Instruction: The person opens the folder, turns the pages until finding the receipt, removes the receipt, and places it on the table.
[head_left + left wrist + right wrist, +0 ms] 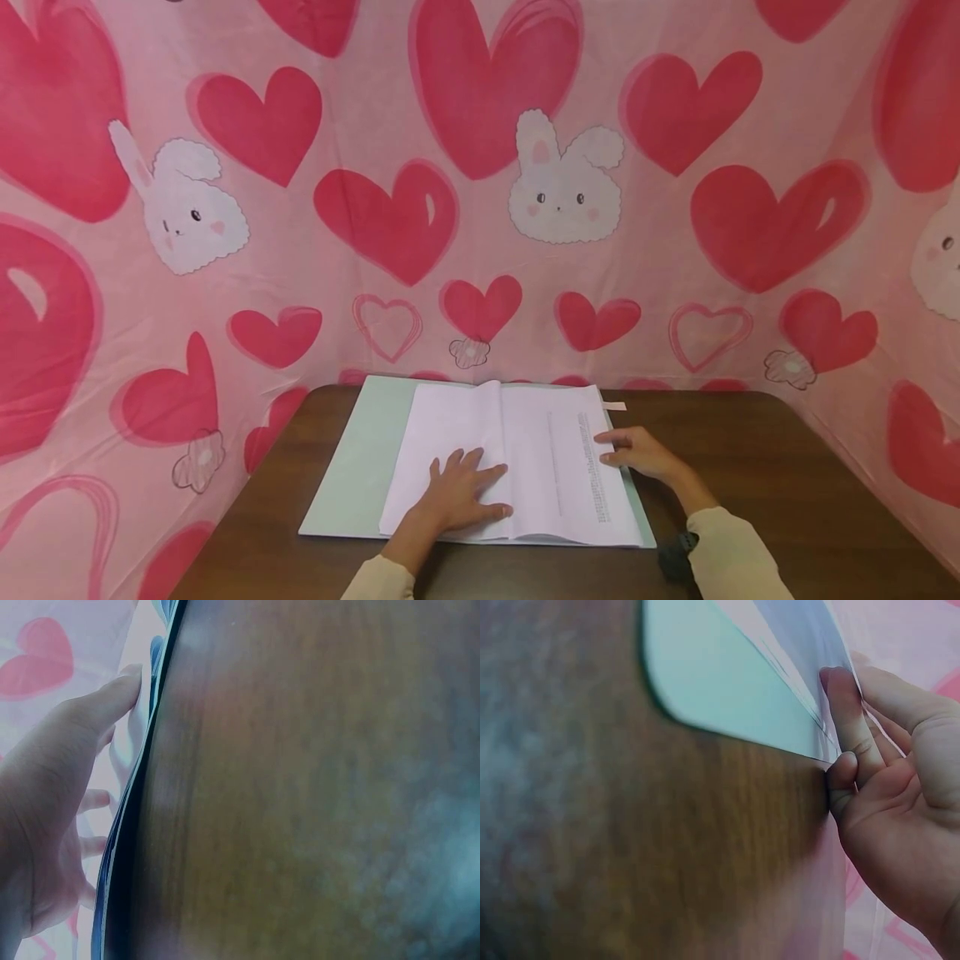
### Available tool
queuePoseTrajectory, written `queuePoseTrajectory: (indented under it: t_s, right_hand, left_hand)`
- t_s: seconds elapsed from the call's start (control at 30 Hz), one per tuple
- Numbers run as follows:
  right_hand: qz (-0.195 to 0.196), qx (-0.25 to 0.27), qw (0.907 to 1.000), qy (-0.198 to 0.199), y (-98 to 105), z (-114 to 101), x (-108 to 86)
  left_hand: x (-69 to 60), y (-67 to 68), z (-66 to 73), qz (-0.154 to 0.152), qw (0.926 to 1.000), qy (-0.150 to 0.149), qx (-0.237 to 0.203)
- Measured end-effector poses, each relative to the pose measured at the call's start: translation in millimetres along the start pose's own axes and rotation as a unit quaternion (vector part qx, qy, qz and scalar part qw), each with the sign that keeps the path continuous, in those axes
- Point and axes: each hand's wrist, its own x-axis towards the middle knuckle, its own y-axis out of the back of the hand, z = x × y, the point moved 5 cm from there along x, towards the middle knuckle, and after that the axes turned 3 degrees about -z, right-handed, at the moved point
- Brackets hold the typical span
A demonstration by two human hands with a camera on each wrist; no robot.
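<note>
"Quick one: where's the folder on your feed?"

"Lower middle of the head frame. Pale green folder (352,467), spread flat on the dark wooden table (810,475). White left page (450,417) and right page (532,475) on top, with a crease between."

"Left hand?"

"I see the left hand (459,497) on the left page, fingers fanned out, thumb reaching the crease. Not clamped on anything. My left wrist view shows the thumb at upper left, fingers spread below it."

"Right hand?"

"Right of centre. From here I read the right hand (645,454) as pinching the right page's outer edge. In my right wrist view, the paper runs between thumb and fingers, its edge raised off the green cover. How many sheets, I can't tell."

"Hands together?"

"Apart, right page between them."

"Anything else?"

"Column of printed text (592,467) down the right page, pale tab (615,406) poking out near its upper right corner. Pink cloth (525,267) with hearts and rabbits fills the upper frame. Cream sleeves (735,554) at the bottom."
</note>
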Motion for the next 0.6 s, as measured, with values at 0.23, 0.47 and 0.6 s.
queuePoseTrajectory:
  t_s: [0.23, 0.47, 0.6]
  right_hand:
    - [0.023, 0.002, 0.9997, -0.01, 2.4, 4.8, -2.5]
    - [0.016, 0.078, 0.9968, -0.009, 8.1, 8.4, -1.6]
    - [0.021, 0.096, 0.9951, -0.007, 12.2, 2.8, 1.1]
  left_hand:
    - [-1.1, 0.8, 0.8, 0.0, 1.0, 0.001, -0.006]
    - [-1.9, 1.3, 1.5, -0.005, 0.9999, 0.002, -0.014]
    - [-1.6, 2.9, 2.3, -0.003, 0.9998, 0.003, -0.018]
